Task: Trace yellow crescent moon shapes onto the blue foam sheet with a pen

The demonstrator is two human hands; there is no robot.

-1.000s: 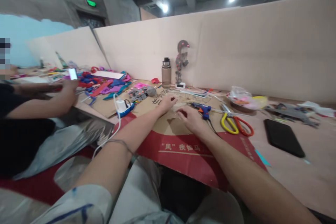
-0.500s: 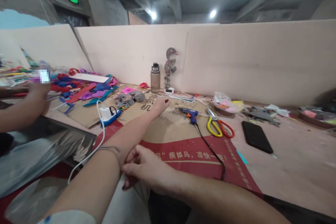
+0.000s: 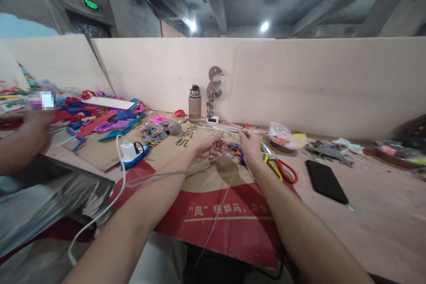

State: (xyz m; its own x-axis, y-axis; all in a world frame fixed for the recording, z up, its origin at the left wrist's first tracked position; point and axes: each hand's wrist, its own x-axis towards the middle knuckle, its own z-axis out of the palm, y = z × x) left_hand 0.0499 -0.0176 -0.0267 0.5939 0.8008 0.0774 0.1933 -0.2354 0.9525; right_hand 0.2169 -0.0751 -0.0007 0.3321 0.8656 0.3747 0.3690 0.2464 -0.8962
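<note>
A thin grey cord [image 3: 173,173], blurred by motion, runs across my left forearm toward both hands. One strand of it hangs over the front of the cardboard. My left hand [image 3: 214,146] is palm up above the cardboard, its fingers apart and slightly curled, with the cord passing beside it. To its right, my right hand [image 3: 250,145] has thumb and fingers pinched together, seemingly on the cord. Under my right hand lies a blue glue gun [image 3: 235,147], mostly hidden. Scissors [image 3: 286,170] with yellow and red handles lie beside my right wrist.
A bottle [image 3: 195,105] and a grey hanging ornament [image 3: 214,91] stand by the partition. A power strip [image 3: 136,156] with a white cable sits left, grey felt pieces [image 3: 159,131] behind it. On the right are a phone [image 3: 326,181] and a bowl [image 3: 286,144]. Another person's arm [image 3: 25,140] is far left.
My right hand has moved from my left forearm forward and right, over the glue gun, drawing the cord out. My left hand has turned palm up and its fingers have opened.
</note>
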